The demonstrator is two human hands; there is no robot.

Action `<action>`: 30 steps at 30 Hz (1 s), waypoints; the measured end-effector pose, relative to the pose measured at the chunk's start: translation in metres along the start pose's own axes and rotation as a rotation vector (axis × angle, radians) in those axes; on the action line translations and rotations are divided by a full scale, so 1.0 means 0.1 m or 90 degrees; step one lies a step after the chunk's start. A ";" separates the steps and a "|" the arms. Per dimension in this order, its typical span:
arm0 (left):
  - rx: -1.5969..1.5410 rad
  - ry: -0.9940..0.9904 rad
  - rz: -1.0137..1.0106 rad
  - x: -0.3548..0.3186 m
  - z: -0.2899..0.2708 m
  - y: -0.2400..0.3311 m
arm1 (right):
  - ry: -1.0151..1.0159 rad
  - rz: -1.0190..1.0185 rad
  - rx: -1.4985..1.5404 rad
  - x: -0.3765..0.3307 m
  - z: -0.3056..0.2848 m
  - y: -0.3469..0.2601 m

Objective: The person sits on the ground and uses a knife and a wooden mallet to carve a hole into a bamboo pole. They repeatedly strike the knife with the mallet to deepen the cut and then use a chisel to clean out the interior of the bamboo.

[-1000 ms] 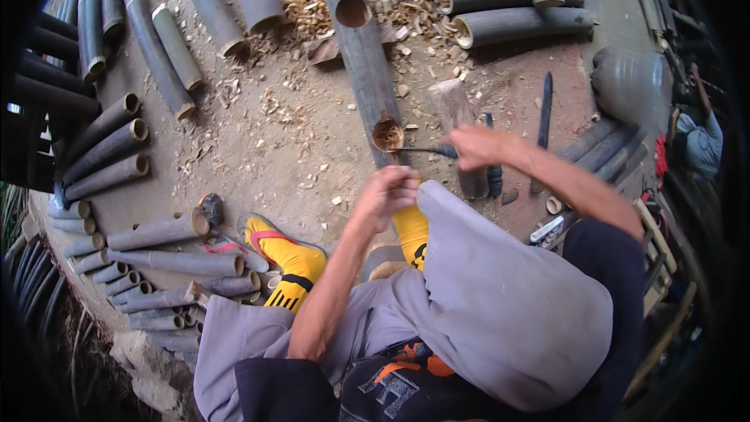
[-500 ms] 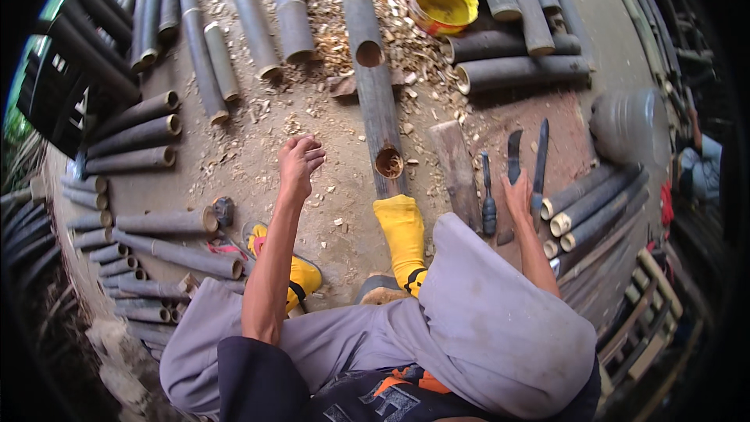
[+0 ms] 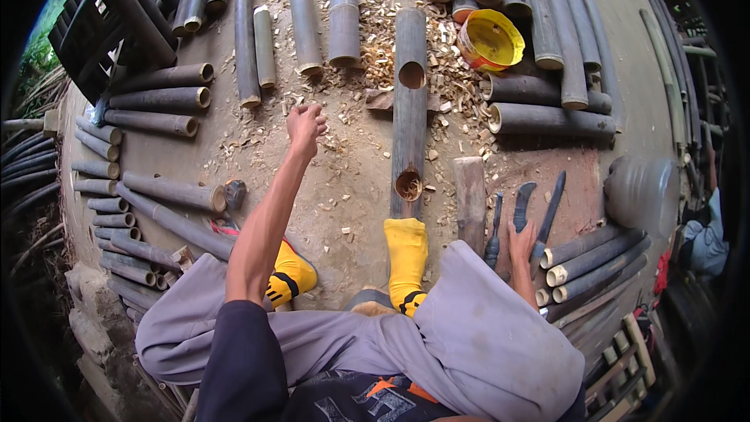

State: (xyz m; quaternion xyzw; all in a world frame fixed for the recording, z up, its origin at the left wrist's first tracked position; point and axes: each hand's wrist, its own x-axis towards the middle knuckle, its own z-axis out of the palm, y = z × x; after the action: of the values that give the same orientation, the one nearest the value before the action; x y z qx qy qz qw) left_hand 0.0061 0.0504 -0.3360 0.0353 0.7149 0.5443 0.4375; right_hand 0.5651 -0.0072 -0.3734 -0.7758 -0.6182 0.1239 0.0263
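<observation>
My left hand (image 3: pixel 306 129) hovers over the chip-strewn ground, holding nothing, its fingers loosely bent and a little apart. My right hand (image 3: pixel 522 241) is closed around the lower part of a curved-blade knife (image 3: pixel 523 205) lying on the ground at the right. Beside it are a dark-handled chisel (image 3: pixel 494 238) on the left and a long, straight machete (image 3: pixel 553 209) on the right. In front of me lies a bamboo tube (image 3: pixel 408 125) with two openings cut in its top, shavings inside the nearer one. My yellow-socked right foot (image 3: pixel 406 256) presses against its near end.
Many bamboo tubes (image 3: pixel 180 100) lie in groups to the left, ahead and right. A yellow bucket (image 3: pixel 491 41) stands at the far right of wood shavings (image 3: pixel 449 47). A wooden plank (image 3: pixel 470 195) lies near the tools, a large clear plastic jug (image 3: pixel 641 191) beyond them. Another person (image 3: pixel 703 234) is at far right.
The view has shifted, so most things appear lower and to the right. My left hand has moved farther forward. My right hand stays at the curved knife, its fingers now closer around it.
</observation>
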 end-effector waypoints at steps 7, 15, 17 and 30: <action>0.322 0.212 0.217 0.81 0.18 0.15 | 0.049 -0.001 0.003 -0.30 -0.24 -0.29; 0.457 0.179 0.122 1.14 0.13 0.49 | 0.061 -0.043 0.128 -0.34 -0.49 -0.69; 0.340 0.064 0.070 1.03 0.17 0.52 | 0.055 -0.051 0.162 -0.26 -0.67 -0.96; 0.278 -0.720 -0.290 -1.67 -0.10 0.10 | -0.770 -0.044 0.832 -0.33 -0.80 -2.90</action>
State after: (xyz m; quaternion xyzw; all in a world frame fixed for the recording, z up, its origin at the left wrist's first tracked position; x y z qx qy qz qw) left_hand 0.0983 -0.0408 -0.2299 0.2519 0.4580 0.1773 0.8338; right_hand 0.2999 0.0374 -0.2342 -0.3884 -0.3554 0.8391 0.1368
